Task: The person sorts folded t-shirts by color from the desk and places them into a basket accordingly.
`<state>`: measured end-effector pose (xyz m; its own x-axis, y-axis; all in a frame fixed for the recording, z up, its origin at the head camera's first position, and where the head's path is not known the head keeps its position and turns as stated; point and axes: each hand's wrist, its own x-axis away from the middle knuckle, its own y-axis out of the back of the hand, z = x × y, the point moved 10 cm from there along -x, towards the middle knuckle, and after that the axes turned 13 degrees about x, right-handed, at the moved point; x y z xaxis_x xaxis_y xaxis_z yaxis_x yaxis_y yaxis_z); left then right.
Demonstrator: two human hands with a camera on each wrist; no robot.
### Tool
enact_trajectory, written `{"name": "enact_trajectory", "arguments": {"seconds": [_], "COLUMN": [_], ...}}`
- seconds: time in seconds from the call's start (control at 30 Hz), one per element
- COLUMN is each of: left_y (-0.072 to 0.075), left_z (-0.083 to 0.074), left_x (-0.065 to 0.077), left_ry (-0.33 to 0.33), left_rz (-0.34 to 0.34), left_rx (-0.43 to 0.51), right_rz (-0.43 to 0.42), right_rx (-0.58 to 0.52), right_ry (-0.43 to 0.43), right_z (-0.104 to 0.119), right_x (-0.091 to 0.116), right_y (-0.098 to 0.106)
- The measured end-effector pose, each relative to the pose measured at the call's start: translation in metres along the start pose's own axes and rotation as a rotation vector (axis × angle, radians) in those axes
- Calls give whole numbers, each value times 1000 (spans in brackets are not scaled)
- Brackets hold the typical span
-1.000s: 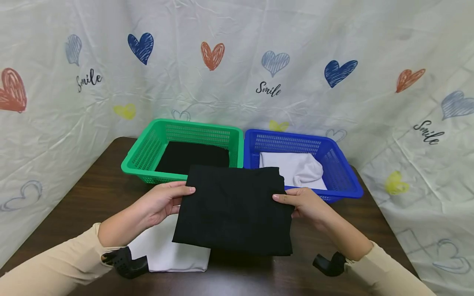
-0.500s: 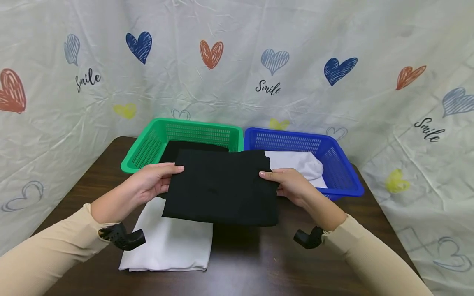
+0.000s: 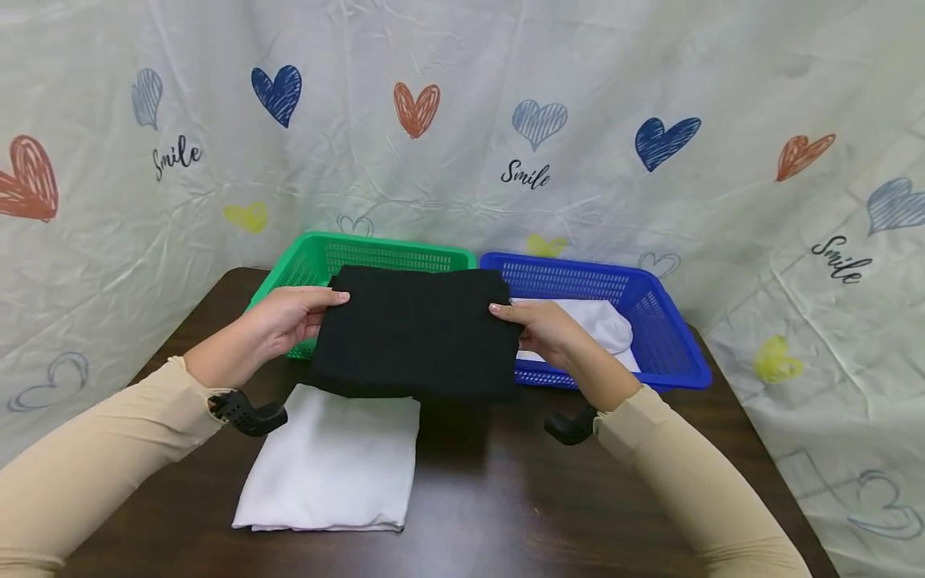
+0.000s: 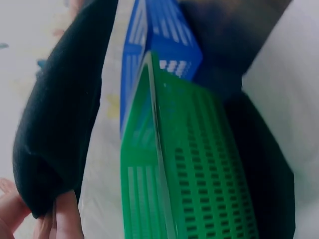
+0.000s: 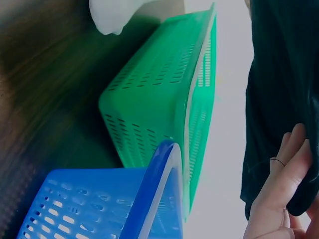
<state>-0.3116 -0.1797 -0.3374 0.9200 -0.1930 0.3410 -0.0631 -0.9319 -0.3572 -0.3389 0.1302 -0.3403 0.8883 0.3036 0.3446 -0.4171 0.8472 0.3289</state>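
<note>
A folded black cloth (image 3: 419,333) is held up in the air between both hands in the head view. My left hand (image 3: 285,321) pinches its left edge, thumb on top and fingers beneath. The right hand (image 3: 549,329) grips the opposite edge the same way. Behind and partly hidden by the cloth stands a green basket (image 3: 390,250); the wrist views show the cloth above its rim. A folded white cloth (image 3: 332,474) lies on the table below, in front of the green basket.
Beside the green basket stands a blue basket (image 3: 668,337) with white cloth (image 3: 610,325) inside. Both are on a dark wooden table (image 3: 535,490). A pale curtain (image 3: 448,177) printed with hearts hangs behind and at the sides.
Both hands have carried the black cloth forward and somewhat left, toward the green basket. It now covers the black cloth seen inside that basket earlier, and more of the white cloth on the table shows.
</note>
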Motion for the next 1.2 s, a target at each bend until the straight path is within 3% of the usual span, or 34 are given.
{"name": "enact_trajectory", "arguments": {"seconds": [0.3, 0.5, 0.7, 1.0, 1.2], "left_y": [13, 25, 29, 35, 40], "left_z": [-12, -29, -36, -55, -60], "left_x": [-5, -11, -21, -30, -35], "left_ry": [11, -18, 9, -84, -108], "left_rz": [-2, -39, -80, -175, -215], "left_rx": [-40, -15, 6, -77, -57], "right_rz": [-16, -35, -54, -83, -94], "right_rx": [136, 100, 60, 23, 44], "right_ry": [-25, -7, -18, -18, -32], "right_z": [15, 32, 35, 42, 47], "right_x": [-15, -32, -43, -59, -66], "right_y": [-1, -3, -2, 1, 2]}}
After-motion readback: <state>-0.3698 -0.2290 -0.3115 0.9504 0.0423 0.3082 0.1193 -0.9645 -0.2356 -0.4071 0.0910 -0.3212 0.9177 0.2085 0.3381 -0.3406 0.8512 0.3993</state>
